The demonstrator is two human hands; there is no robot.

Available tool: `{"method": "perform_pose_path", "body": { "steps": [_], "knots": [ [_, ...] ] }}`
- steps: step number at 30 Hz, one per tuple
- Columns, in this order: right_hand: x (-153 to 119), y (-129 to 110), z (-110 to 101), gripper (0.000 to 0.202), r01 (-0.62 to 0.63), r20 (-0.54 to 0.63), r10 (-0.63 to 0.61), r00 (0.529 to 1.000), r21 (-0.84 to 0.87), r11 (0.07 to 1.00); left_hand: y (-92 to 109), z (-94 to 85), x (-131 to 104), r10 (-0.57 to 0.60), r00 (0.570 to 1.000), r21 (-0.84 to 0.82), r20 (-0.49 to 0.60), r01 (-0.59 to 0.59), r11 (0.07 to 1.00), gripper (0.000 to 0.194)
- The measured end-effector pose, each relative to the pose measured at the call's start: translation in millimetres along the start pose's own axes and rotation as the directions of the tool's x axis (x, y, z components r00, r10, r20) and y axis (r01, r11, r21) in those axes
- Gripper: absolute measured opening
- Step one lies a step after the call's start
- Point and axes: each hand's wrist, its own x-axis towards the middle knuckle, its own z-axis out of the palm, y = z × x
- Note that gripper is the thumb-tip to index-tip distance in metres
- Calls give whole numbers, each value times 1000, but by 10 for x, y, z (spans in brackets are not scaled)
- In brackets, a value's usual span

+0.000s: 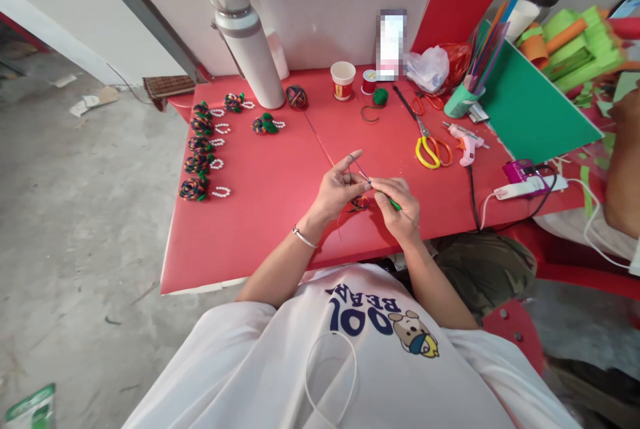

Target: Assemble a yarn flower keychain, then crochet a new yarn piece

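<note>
Near the front of the red table (240,235), my left hand (337,192) pinches yarn, its index finger raised with a strand over it. My right hand (400,209) is closed on a crochet hook (395,205) with a green handle, its tip at the left fingertips. A small multicolored crocheted piece (359,203) hangs just below the fingers, between the hands. From there a strand runs up and left to a multicolored yarn ball (297,97). Several finished yarn pieces with green parts and white bead loops (194,188) stand along the table's left side.
A tall white flask (253,49), a paper cup (343,81) and a green yarn ball (381,96) are at the back. On the right are yellow-handled scissors (427,152), a pink glue gun (469,143), a power strip (530,187) and a pen cup (464,101). Another person's arm (624,162) shows.
</note>
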Motion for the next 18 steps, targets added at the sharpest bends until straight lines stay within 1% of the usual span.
{"method": "perform_pose_path", "body": {
  "steps": [3, 7, 10, 13, 15, 17, 18],
  "knots": [
    [-12, 8, 1, 21, -6, -35, 6, 999, 4, 1000, -20, -10, 6, 18, 1000, -3, 16, -18, 1000, 105],
    [-39, 42, 10, 23, -71, -122, 78, 989, 63, 995, -35, -17, 11, 39, 999, -1, 11, -39, 999, 100],
    [-42, 126, 3, 25, -122, -142, 128, 982, 49, 991, -33, -25, 14, 22, 1000, 41, 13, -22, 999, 94],
    [-3, 288, -44, 28, -169, -207, 154, 966, -59, 984, -28, -65, 18, -18, 1000, 115, 9, 17, 993, 83],
    [41, 423, -89, 33, -208, -254, 178, 951, -99, 973, -26, -119, 27, -32, 999, 185, 1, 32, 982, 76],
    [87, 554, -125, 37, -250, -263, 221, 939, -83, 965, -21, -191, 51, 12, 999, 324, -45, 3, 946, 61],
    [108, 615, -134, 39, -273, -259, 248, 934, -63, 960, -16, -231, 68, 72, 994, 425, -86, -29, 905, 49]
  ]
}}
